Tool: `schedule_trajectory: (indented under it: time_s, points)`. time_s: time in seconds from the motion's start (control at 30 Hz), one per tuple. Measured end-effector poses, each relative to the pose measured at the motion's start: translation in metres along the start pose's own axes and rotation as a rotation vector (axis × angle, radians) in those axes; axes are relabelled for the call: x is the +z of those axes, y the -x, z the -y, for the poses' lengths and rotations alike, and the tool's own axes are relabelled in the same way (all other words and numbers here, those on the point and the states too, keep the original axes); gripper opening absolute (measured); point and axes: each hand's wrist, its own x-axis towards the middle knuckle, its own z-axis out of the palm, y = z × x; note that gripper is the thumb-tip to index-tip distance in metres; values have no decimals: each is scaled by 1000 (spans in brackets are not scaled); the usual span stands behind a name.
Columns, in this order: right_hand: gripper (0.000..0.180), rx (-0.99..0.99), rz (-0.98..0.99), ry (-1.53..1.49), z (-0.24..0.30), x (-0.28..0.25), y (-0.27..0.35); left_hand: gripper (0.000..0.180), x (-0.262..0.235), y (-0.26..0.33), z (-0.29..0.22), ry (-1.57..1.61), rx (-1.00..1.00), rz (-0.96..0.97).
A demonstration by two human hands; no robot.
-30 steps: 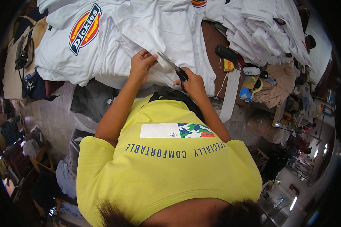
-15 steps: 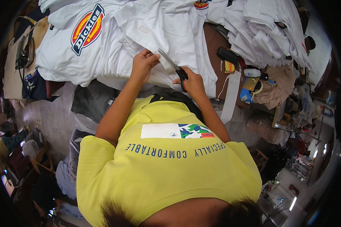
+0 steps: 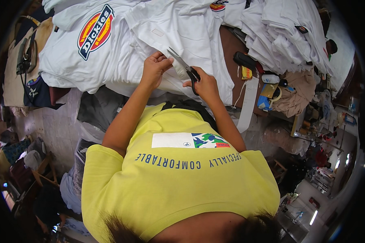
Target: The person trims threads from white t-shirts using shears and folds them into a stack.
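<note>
The left hand point(image 3: 155, 69) pinched an edge of the rumpled white fabric garment point(image 3: 180, 28) spread before the person, probably to steady the cloth beside the blades. To its right, the right hand point(image 3: 205, 84) gripped the black-handled, silver-bladed scissors point(image 3: 181, 61), tips angled forward and leftward. Farther right, a narrow brown tabletop point(image 3: 227, 50) gave some sideways room before the black, rounded pouch-like object point(image 3: 244, 59).
</note>
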Motion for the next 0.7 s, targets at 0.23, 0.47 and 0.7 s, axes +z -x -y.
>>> schedule_trajectory:
  time_s: [0.23, 0.47, 0.7]
  points:
    - [74, -17, -52, 68, -4, 4, 2, 29, -5, -4, -5, 17, 16, -36]
    - [75, -37, -32, 129, 15, 1, -10, 31, -9, -3, -4, -10, 17, -28]
    - [66, -9, 23, -70, 2, 4, -8, 30, -12, -8, -11, 43, 19, -45]
